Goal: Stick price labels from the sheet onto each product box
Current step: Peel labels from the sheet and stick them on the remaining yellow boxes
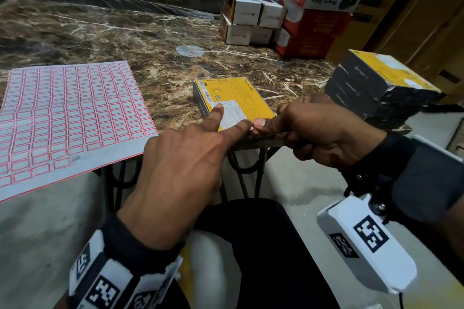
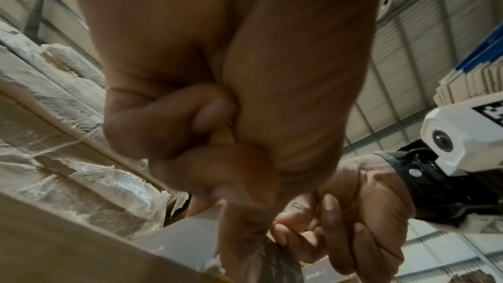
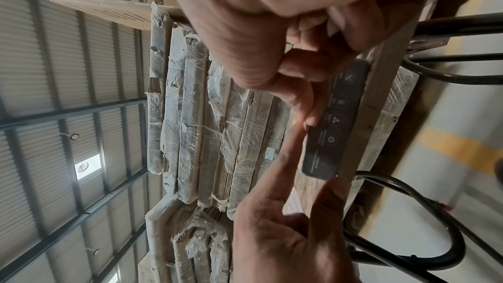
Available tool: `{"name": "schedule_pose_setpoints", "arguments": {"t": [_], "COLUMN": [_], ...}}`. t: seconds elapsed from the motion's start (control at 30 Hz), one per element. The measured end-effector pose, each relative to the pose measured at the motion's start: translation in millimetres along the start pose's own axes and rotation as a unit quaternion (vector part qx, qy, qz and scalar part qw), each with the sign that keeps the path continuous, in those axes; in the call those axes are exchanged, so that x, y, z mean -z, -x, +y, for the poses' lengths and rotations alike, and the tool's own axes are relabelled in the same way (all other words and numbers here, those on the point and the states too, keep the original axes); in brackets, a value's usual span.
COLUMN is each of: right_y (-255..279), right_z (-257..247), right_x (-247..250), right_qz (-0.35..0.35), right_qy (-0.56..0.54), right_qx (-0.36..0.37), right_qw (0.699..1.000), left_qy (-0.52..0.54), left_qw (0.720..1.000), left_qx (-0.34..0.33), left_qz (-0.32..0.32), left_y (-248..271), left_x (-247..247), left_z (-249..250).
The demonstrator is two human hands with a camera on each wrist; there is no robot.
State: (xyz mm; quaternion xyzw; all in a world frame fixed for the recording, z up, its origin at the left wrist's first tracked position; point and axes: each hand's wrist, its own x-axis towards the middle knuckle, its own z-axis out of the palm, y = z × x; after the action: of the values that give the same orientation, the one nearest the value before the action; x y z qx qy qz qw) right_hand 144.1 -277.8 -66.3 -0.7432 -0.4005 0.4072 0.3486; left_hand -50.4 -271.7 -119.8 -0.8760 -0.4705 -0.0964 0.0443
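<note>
Label sheet [image 1: 67, 118]: grey backing with rows of red-bordered white labels, laid flat at the table's left, its near edge hung over the table edge; some near-row cells are seen empty. Yellow-topped, dark-sided product box [image 1: 234, 100]: laid flat at the near table edge, a white printed panel on its top. Three like boxes [image 1: 381, 88] are stacked at right.

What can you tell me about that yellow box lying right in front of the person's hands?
The yellow box is a flat cardboard carton with a yellow printed top, dark grey sides, a barcode and a white printed panel. It lies flat at the near edge of the marble table. The left hand rests two straight fingers on it; the right hand pinches something small and pale at its near edge.
</note>
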Motion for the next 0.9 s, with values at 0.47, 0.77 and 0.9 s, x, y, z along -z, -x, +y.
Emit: {"name": "schedule_pose_setpoints", "arguments": {"t": [0.47,0.77,0.9], "right_y": [16,7,-4], "right_z": [22,43,50], "right_x": [18,11,6], "right_qz": [0.028,0.063,0.064], "right_qy": [-0.041,0.250,0.225], "right_qx": [0.109,0.507,0.548], "right_qw": [0.993,0.823,0.803], "left_qy": [0.020,0.083,0.123], "left_qw": [0.999,0.986,0.981], "left_qx": [-0.008,0.091,0.138], "left_qz": [0.026,0.117,0.055], "left_y": [4,-4,-5], "left_x": [8,-4,-1], "left_z": [1,-3,2]}}
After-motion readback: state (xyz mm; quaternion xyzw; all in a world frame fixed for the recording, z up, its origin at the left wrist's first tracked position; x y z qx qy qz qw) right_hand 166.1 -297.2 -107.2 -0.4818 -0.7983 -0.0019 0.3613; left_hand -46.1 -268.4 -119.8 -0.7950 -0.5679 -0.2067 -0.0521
